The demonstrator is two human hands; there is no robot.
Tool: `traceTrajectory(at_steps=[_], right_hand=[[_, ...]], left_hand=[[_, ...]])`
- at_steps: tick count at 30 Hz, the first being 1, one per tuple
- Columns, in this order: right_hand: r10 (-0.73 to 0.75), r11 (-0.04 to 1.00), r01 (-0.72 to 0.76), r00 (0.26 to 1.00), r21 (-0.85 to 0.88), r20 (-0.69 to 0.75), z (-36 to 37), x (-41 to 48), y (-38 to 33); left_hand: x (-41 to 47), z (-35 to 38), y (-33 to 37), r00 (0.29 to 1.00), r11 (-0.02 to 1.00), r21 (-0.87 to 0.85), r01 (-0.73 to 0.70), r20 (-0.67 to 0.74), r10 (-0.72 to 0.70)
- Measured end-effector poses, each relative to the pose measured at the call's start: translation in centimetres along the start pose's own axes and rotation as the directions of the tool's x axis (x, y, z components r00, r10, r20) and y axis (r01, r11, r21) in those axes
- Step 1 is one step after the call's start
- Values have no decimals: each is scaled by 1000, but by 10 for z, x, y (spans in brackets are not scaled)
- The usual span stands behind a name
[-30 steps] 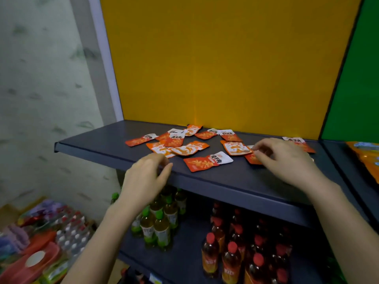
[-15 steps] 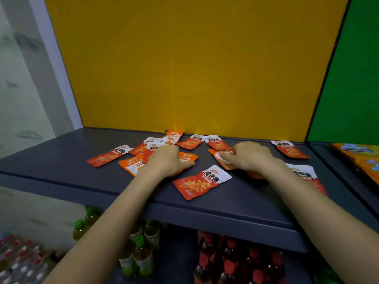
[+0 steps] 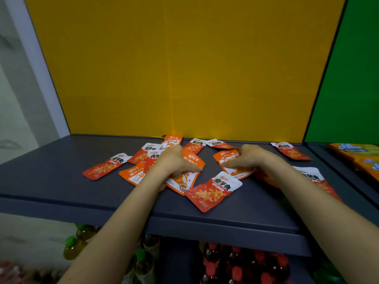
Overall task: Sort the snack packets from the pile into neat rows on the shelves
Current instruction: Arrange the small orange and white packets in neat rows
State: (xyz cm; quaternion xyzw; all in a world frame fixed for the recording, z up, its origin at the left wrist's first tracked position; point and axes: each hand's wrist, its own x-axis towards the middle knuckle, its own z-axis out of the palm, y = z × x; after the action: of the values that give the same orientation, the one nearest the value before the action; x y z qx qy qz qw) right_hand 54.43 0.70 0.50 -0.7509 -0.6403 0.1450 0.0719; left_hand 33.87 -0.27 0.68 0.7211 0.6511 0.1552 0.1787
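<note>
Several orange and red snack packets lie scattered on the dark grey shelf (image 3: 61, 181). My left hand (image 3: 172, 160) lies on the middle of the pile, its thumb over an orange packet (image 3: 182, 180) that it grips together with a second one (image 3: 193, 160). My right hand (image 3: 248, 155) has curled fingers and thumb pinching another orange packet (image 3: 226, 157). Loose packets lie at the left (image 3: 104, 168), at the front (image 3: 213, 191), at the back right (image 3: 291, 150) and beside my right forearm (image 3: 312, 177).
A yellow back panel (image 3: 184, 68) closes the shelf behind; a green panel (image 3: 348, 78) backs the neighbouring shelf, where large orange bags (image 3: 356, 156) lie. Below stand green-capped bottles (image 3: 82, 238) and red-capped bottles (image 3: 235, 267). A wall is at the left.
The view has moved closer to the shelf. My left hand came up from the shelf's front edge onto the pile, and both hands have closed on packets near the middle.
</note>
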Motion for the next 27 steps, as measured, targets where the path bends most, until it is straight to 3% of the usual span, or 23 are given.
traceTrajectory(at_steps=[5,8,11,14,19,23,27], right_hand=[[-55,954,42,998,297,37,-5,4,5],[-62,898,58,998,435,-4,-12,-8,7],[-103,847,131,991,515,-81,-20,-19,6],[-137,911,215,963,352,-233,-24,-17,-1],[-185,928,241,960,285,-209,-21,-15,-26],[-238,930,287,946,230,-218,-20,-10,-49],[-250,904,312,941,292,-230,-13,2,-75]], left_hand=[[-14,-15,-22,989,956,-292,-42,-145,0],[-30,-28,-54,956,840,-540,-58,-271,-108],[-50,-37,-86,919,766,-643,-22,-315,-239],[-62,-35,-104,919,802,-593,69,-275,-282],[-58,-24,-107,911,924,-317,213,-278,-305],[-54,-14,-103,884,953,-169,252,-360,-298],[-52,-9,-95,867,961,-60,271,-419,-271]])
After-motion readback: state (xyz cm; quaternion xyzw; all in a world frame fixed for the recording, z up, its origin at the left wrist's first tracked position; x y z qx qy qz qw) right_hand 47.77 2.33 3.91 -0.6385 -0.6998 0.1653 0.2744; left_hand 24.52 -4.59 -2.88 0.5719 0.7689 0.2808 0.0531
